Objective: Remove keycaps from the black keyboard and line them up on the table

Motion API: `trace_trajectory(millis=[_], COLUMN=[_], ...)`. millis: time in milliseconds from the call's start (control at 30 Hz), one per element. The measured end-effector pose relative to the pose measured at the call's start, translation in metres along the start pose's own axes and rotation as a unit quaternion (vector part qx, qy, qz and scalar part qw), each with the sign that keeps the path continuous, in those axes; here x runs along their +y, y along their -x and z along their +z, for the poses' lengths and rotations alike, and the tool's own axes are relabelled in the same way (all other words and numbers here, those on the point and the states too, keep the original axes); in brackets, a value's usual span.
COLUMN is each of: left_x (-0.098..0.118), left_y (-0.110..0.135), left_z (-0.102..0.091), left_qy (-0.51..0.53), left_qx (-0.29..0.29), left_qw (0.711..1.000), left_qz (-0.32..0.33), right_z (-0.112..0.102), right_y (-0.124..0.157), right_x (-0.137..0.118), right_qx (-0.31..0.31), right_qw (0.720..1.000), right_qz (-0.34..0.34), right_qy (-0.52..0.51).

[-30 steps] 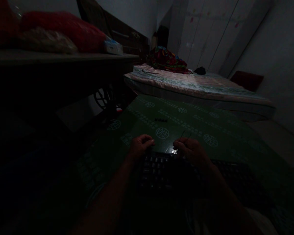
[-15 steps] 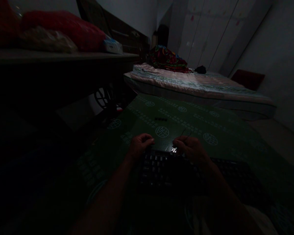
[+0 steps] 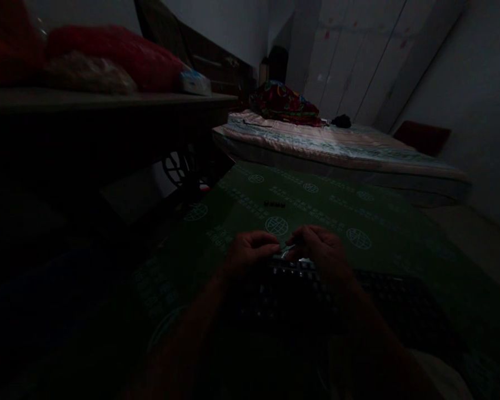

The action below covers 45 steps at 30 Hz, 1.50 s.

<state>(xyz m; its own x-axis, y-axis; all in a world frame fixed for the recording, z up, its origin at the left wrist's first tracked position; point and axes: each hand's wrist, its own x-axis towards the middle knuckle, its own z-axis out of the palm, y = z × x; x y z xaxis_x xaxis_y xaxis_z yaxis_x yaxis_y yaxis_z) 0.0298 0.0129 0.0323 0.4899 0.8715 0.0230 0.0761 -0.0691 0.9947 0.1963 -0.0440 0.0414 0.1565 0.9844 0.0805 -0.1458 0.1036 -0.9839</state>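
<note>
Keyboard position: the keyboard [image 3: 295, 283] is laid on the green table [image 3: 400, 233], below and between the left hand [image 3: 252, 250] and the right hand [image 3: 319, 247]; both hands are held at its far edge, and its right-hand part is extended beyond the right forearm.
Left hand: fingers bent, thumb and fingertips brought together; whether anything is gripped cannot be told.
Right hand: fingers curled, tips pointed toward the left hand and set just beside it; whether anything is gripped cannot be told in the dim light.
Fingertip gap: a thin pale glint [image 3: 284, 254] is seen between the hands; its nature cannot be made out.
Keyboard look: black, long, with rows of dark keys; small highlights are caught along the far row, and much of the middle is lost in shadow.
Small pieces: a short row of dark pieces [image 3: 274, 204] is set on the table beyond the hands, well apart from the keyboard; about four are counted.
Counts: hands, two; keyboard, one; whole globe emblems on the table, six.
Surroundings: one bed [image 3: 329, 141] is placed behind the table, with one patterned red bundle [image 3: 285, 103] on it.
</note>
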Motion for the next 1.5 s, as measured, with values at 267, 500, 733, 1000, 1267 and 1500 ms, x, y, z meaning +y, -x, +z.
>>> trace_trajectory(millis=[267, 500, 733, 1000, 1267, 1500], left_x=[0.005, 0.000, 0.000, 0.001, -0.002, -0.002], left_y=[0.004, 0.004, 0.003, 0.007, 0.001, 0.002], left_z=[0.007, 0.005, 0.004, 0.006, 0.006, 0.007], left_qy=[0.017, 0.048, 0.050, 0.081, 0.077, -0.014], left_qx=[-0.038, -0.035, -0.023, -0.045, 0.069, 0.018], left_qw=[0.998, 0.995, 0.994, 0.993, 0.995, 1.000], left_qz=[-0.048, -0.077, -0.096, -0.074, 0.007, 0.009], right_z=[0.009, -0.005, -0.020, 0.008, -0.003, -0.001], right_y=[0.000, 0.002, 0.002, 0.010, 0.004, 0.004], right_x=[0.004, -0.008, -0.013, -0.006, -0.009, -0.010], right_qx=[0.018, 0.006, 0.067, -0.006, 0.059, 0.054], right_qw=[0.999, 0.955, 0.757, 0.672, 0.945, 0.992], right_qz=[0.036, 0.039, -0.237, -0.252, -0.128, -0.032], right_qy=[-0.001, 0.293, 0.605, 0.697, 0.295, 0.113])
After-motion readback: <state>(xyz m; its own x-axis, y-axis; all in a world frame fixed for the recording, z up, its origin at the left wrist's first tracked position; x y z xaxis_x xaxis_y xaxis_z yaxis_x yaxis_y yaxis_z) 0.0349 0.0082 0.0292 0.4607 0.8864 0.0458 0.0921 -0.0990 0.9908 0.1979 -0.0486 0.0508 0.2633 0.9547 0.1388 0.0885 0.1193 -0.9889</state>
